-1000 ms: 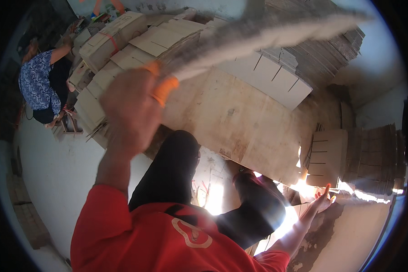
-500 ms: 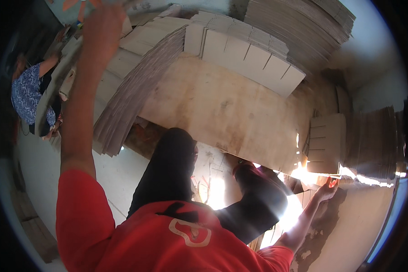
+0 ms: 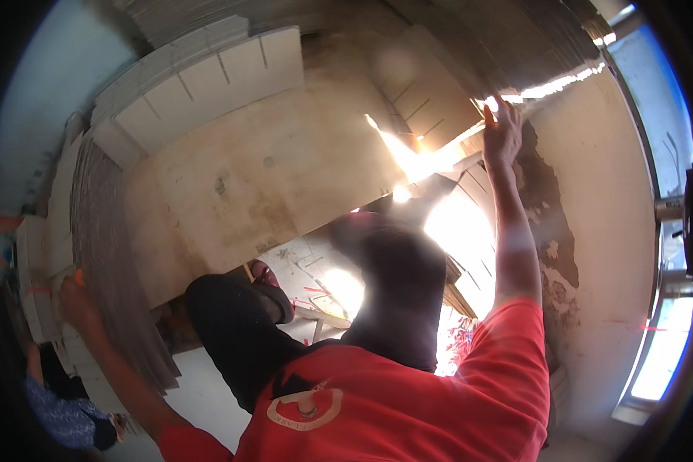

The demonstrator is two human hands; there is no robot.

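Note:
At the left, my left hand (image 3: 77,302) is at the outer side of a tall stack of brown cardboard sheets (image 3: 108,223). A bit of orange shows at one fingertip; the hand is dim and its grip is unclear. My right hand (image 3: 503,137) reaches up to the far right, by the corner of slotted cardboard pieces (image 3: 423,88). Its fingers are stretched out and apart, one with orange on it, and glare blurs whether they touch the cardboard. Between the hands lies a bare wooden board (image 3: 231,185).
A row of slotted cardboard (image 3: 223,69) stands along the board's far side. More cardboard stacks (image 3: 547,46) rise at the far right. Bright sunlight falls by my legs. Another person in a patterned top (image 3: 58,412) is at the lower left. A window (image 3: 662,346) is at the right.
The view has swung to the right. My left hand has come down from its raised position to beside the left stack. My right hand is still by the slotted cardboard, arm extended farther.

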